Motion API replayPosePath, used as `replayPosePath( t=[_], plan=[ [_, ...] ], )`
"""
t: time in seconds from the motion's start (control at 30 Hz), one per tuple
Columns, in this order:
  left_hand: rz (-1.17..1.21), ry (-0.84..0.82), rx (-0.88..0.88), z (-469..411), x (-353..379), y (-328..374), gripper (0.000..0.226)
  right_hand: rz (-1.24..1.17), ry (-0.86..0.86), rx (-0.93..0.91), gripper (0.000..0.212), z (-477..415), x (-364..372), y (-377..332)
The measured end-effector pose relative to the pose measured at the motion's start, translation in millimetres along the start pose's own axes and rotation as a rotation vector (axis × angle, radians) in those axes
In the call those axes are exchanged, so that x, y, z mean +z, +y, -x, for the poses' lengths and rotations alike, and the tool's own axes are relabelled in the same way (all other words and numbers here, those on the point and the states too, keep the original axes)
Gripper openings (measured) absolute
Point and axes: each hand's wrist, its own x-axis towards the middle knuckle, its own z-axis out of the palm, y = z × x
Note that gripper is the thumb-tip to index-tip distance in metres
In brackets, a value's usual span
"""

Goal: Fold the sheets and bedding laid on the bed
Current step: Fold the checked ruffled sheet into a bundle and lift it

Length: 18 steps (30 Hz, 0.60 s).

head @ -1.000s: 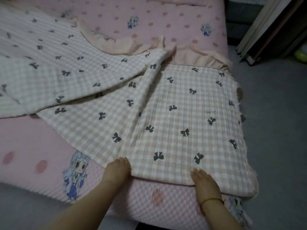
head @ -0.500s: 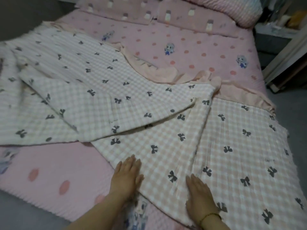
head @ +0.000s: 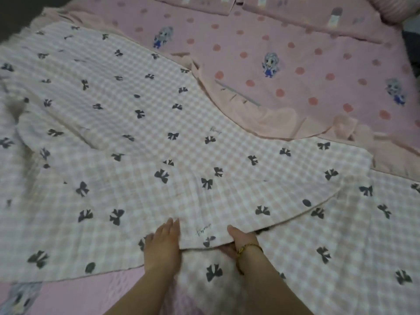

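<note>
Nearest, we log two bare forearms reaching in from the bottom edge. Left hand [head: 161, 245]: palm down, fingers straight and together, pressing flat on the blanket [head: 159, 133]. Right hand [head: 241, 241], bracelet [head: 248, 248] at the wrist: thumb on top, fingers tucked under, pinching the blanket's folded-over edge. The blanket, checked with black bows, lies spread across the near half of the bed. Beyond it we list the pink dotted sheet [head: 295, 64], then pillows [head: 295, 10] at the far end.
</note>
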Motion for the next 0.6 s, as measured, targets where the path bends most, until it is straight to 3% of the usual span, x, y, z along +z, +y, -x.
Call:
replayPosePath(
  t=[0.17,0.23,0.3,0.37,0.47,0.53,0.6],
  plan=[
    [-0.176,0.128,0.053,-30.2,-71.2,-41.7,0.024,0.231,-0.026,-0.162,0.04,3.3,19.7,-53.8],
    [-0.248,0.248,-0.012,-63.8,-123.4,-54.4,0.028,0.326,-0.042,-0.243,0.043,9.9,32.2,-81.7],
    [-0.287,0.459,-0.001,-103.3,-186.4,-58.1,0.04,0.327,-0.091,-0.331,0.047,17.4,51.3,-114.9],
    [-0.312,0.662,0.062,-136.3,-247.0,-41.9,0.037,0.306,-0.091,-0.435,0.047,21.6,67.5,-150.4],
    [-0.419,0.757,0.141,-163.6,-306.8,2.8,0.03,0.263,-0.054,-0.617,0.038,21.6,67.5,-189.1],
    [-0.384,0.814,0.212,-175.9,-312.3,26.0,0.043,0.419,-0.064,-0.741,0.055,12.7,56.6,-195.2],
    [-0.321,0.802,0.282,-178.8,-283.1,35.7,0.057,0.676,-0.094,-0.753,0.075,-1.7,50.8,-174.3]
  ],
)
